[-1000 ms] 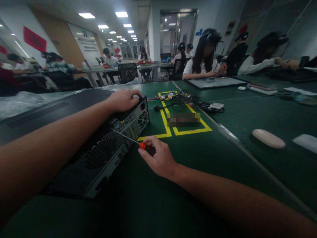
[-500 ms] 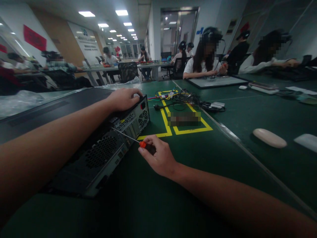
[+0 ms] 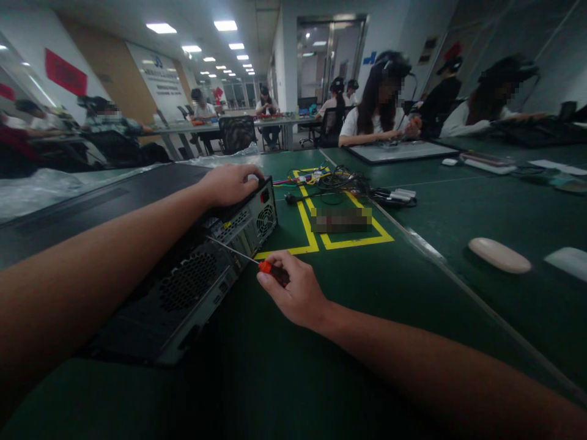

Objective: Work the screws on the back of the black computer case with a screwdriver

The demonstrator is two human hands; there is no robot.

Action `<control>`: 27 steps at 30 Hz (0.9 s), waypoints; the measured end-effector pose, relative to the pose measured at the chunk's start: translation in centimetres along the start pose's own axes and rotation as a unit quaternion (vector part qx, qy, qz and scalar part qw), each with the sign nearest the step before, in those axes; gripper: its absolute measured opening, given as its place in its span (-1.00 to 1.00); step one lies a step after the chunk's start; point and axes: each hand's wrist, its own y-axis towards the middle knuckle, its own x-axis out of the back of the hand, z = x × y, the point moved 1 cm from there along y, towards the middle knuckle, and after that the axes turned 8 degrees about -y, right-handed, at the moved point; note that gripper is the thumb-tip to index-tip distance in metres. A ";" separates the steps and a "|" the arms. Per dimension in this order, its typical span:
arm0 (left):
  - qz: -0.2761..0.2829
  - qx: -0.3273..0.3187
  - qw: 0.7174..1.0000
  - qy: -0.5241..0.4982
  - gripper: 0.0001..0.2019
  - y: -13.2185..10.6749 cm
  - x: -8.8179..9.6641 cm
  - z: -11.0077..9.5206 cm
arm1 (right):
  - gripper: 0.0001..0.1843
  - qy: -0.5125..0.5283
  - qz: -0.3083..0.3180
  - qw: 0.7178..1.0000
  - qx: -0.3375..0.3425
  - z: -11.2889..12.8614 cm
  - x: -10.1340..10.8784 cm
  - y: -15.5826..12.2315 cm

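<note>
A black desktop computer case (image 3: 192, 281) lies on its side on the green table mat (image 3: 284, 373), its vented rear panel facing me. My left hand (image 3: 232, 183) rests palm down on the case's far top corner, fingers curled over the edge. My right hand (image 3: 296, 290) is closed around a screwdriver (image 3: 257, 261) with a red and black handle. Its thin metal shaft points left and up, and the tip touches the rear panel of the case.
A tangle of cables (image 3: 339, 183) lies inside yellow tape markings (image 3: 321, 238) beyond the case. Two pale oval objects (image 3: 499, 255) sit on the mat at right. Clear plastic wrap (image 3: 36, 189) lies at far left. Several other people sit working at tables farther back.
Almost nothing differs. My right hand has shifted very slightly on the screwdriver handle; the tip stays at the case's rear panel. My left hand has not moved.
</note>
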 end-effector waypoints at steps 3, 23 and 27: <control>-0.003 0.001 1.000 -0.004 -0.40 0.0 0.0 0.0 | -0.80 -0.022 -0.004 1.000 0.021 -0.1 0.1 0.0; -0.008 -0.006 1.000 -0.005 -0.44 0.1 -0.1 0.2 | -0.84 0.006 -0.012 1.000 0.006 -0.2 -0.2 0.1; -0.006 -0.005 1.000 0.003 -0.42 0.0 -0.1 0.0 | -0.84 0.006 -0.010 1.000 0.002 -0.2 -0.2 0.1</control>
